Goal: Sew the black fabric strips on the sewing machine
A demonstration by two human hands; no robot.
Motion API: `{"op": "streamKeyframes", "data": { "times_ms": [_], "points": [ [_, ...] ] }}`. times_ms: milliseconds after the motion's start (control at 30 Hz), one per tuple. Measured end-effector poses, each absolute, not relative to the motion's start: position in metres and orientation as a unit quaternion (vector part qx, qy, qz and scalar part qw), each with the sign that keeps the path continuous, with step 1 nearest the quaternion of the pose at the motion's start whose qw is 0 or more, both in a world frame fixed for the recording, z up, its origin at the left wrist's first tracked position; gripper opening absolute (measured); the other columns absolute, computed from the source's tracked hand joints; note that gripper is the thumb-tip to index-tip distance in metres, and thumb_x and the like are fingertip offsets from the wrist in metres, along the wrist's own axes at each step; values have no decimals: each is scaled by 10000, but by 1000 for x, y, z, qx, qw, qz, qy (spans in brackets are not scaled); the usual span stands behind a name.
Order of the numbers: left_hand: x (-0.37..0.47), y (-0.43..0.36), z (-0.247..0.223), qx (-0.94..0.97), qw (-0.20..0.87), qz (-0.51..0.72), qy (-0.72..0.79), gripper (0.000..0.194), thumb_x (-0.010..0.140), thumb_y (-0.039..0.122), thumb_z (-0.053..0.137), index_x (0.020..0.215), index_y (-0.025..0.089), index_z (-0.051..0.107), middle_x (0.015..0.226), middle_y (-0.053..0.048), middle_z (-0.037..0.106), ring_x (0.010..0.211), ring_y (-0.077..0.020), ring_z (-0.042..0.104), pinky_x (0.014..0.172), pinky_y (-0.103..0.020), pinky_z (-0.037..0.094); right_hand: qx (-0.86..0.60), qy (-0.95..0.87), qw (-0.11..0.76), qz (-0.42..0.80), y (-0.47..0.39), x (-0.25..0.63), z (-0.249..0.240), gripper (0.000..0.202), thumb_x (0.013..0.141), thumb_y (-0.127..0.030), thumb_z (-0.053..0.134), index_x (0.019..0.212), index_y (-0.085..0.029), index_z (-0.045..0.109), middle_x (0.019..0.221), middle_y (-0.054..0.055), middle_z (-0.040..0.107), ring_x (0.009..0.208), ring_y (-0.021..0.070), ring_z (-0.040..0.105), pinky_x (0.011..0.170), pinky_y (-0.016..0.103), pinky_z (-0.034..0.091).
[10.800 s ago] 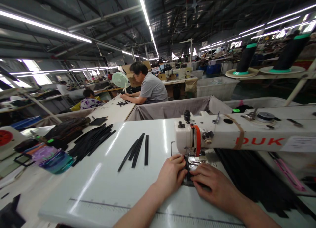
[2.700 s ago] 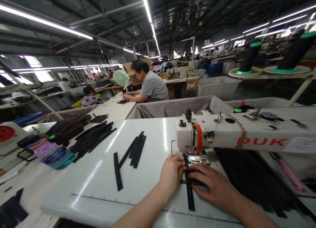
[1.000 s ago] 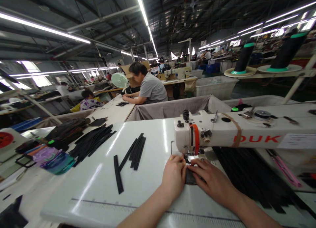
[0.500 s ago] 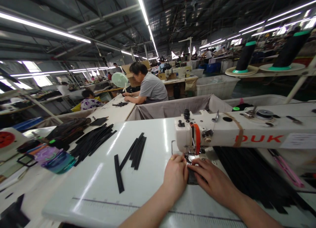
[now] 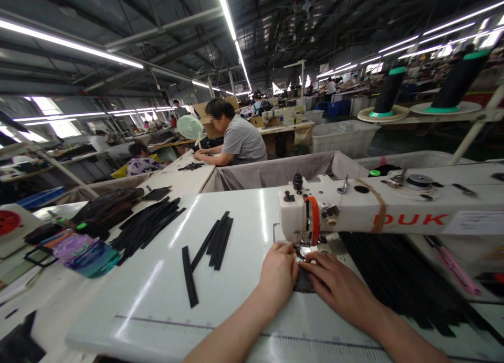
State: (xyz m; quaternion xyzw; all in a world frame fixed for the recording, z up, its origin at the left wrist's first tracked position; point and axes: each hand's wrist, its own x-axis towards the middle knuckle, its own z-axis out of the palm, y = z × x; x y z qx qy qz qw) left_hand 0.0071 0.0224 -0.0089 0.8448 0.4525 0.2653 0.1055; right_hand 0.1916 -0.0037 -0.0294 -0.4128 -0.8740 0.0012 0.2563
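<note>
Under the head of a white sewing machine [image 5: 394,205], both my hands meet close to the presser foot [image 5: 302,250]. My left hand [image 5: 277,271] has its fingers curled and pressed together at the left of the foot, pinching the edge of a dark strip of material. From the right, my right hand [image 5: 334,279] holds the same black strip [image 5: 304,284] down with its fingers bent over it. Only a short part of that strip shows between the hands; the rest, and the needle point, are hidden by my fingers.
Several black strips [image 5: 220,242] lie left of my hands on the white table [image 5: 157,300]. Further left are a larger strip pile [image 5: 149,224] and a purple-blue jug [image 5: 84,255]. More black strips [image 5: 394,279] and pink-handled snips [image 5: 452,266] lie under the machine arm. A co-worker [image 5: 240,137] sits ahead.
Both hands stay at the presser foot with the strip between them. The dark strip shows slightly less in front of my fingers, having moved a little toward the foot.
</note>
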Motion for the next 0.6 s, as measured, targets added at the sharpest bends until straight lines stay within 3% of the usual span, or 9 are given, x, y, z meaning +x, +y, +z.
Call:
{"op": "streamKeyframes", "data": {
  "times_ms": [200,367,467,600],
  "points": [
    [6,20,-11,847,95,265,451,245,870,97,479,776,160,696,909,-90,688,917,-241,581,859,-381,519,-406,-875,264,6,-5,190,-22,352,909,-145,506,1226,-240,627,1132,84,644,1005,240,616,883,431,540],
    [7,29,-16,790,126,342,494,207,815,60,538,719,182,675,875,-55,692,895,-212,584,859,-355,514,-397,-879,262,1,-3,193,-30,327,917,-168,497,1211,-231,627,1160,89,637,1039,243,615,885,415,543],
    [7,41,-18,780,108,356,503,227,815,32,527,836,199,679,953,-41,690,1007,-217,579,947,-382,494,-385,-879,281,-21,1,196,-38,293,926,-217,500,1182,-227,641,1163,98,643,1043,258,621,884,438,545],
    [3,48,-17,822,86,287,484,206,887,103,516,862,218,685,1005,-29,701,1073,-223,577,1032,-401,453,-371,-881,293,-29,5,198,-42,283,929,-240,497,1163,-226,654,1139,99,654,1019,255,634,865,430,556]
  ]
}}
